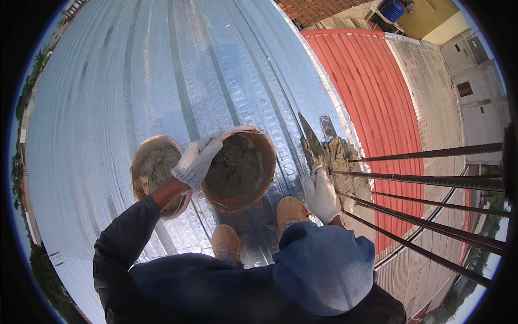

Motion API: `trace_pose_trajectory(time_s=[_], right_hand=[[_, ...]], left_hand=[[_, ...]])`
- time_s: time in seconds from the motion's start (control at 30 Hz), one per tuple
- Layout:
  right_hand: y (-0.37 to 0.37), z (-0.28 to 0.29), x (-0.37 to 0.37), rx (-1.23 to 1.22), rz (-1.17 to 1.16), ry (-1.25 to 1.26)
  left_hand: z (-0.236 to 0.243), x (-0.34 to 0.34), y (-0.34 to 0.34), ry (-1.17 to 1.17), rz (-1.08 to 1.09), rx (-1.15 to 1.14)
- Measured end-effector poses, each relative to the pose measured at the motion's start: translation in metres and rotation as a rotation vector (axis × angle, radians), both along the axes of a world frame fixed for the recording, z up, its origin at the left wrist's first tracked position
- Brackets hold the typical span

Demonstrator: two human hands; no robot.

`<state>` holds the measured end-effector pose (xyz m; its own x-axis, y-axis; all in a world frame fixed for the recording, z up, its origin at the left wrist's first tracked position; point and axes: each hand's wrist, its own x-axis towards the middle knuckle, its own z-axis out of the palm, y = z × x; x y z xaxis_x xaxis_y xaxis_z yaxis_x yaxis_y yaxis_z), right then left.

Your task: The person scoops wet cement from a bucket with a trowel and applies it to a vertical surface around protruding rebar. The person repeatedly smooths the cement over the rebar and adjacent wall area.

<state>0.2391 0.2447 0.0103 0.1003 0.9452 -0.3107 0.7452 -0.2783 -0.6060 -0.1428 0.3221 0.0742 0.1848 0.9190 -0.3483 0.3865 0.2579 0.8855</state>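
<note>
- Two round pans sit on the corrugated galvanised steel decking (162, 65); the orange mortar pan (267, 162) nearer the edge is close to full of grey mortar, and the tan pan (141, 162) beside it to the left looks only partly filled.
- The left hand (197, 161), in a white knit glove, lies on the orange pan's rim with its fingers curled over and gripping it.
- The right hand (322, 195), gloved likewise, is closed around the handle of a pointed trowel (310, 141), whose blade bears a smear of mortar.
- The trowel's blade touches a mound of wet mortar (341, 156) heaped at the decking's right edge, just where the rebar rods (426, 181) run out over the drop.
- Judging by this, some mortar is already laid along that edge, but the patch is short and rough; with the orange pan nearly full, most of the spreading seems left to do.
- Tan work boots (290, 211) stand on the decking just below the orange pan.
</note>
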Motion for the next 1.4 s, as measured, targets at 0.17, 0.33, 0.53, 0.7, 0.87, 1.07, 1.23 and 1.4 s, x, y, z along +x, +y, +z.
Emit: trace_pose_trajectory(time_s=[0.17, 0.33, 0.53, 0.7, 0.87, 1.07, 1.23, 1.4], right_hand=[[-0.056, -0.008, 0.005, -0.204, 0.063, 0.054], [-0.046, -0.016, 0.017, -0.276, -0.001, -0.031], [-0.03, 0.001, 0.017, -0.323, -0.114, 0.078], [-0.059, 0.008, 0.035, -0.346, -0.109, 0.073], [-0.11, -0.016, 0.066, -0.38, -0.173, 0.01], [-0.099, 0.006, 0.047, -0.421, -0.341, 0.287], [-0.073, -0.005, 0.051, -0.516, -0.462, 0.769], [-0.099, -0.006, 0.076, -0.616, -0.563, 0.847]], left_hand=[[0.015, -0.013, 0.0, -0.092, 0.11, -0.149], [0.008, -0.013, 0.002, -0.042, 0.114, -0.151], [0.007, -0.017, -0.001, -0.047, 0.119, -0.163], [0.009, -0.019, -0.005, -0.034, 0.134, -0.151], [0.009, -0.011, 0.002, -0.045, 0.129, -0.155], [0.011, -0.009, 0.003, 0.026, 0.112, -0.134], [0.01, -0.022, 0.002, -0.004, 0.113, -0.137], [0.004, -0.023, -0.003, 0.036, 0.11, -0.107]])
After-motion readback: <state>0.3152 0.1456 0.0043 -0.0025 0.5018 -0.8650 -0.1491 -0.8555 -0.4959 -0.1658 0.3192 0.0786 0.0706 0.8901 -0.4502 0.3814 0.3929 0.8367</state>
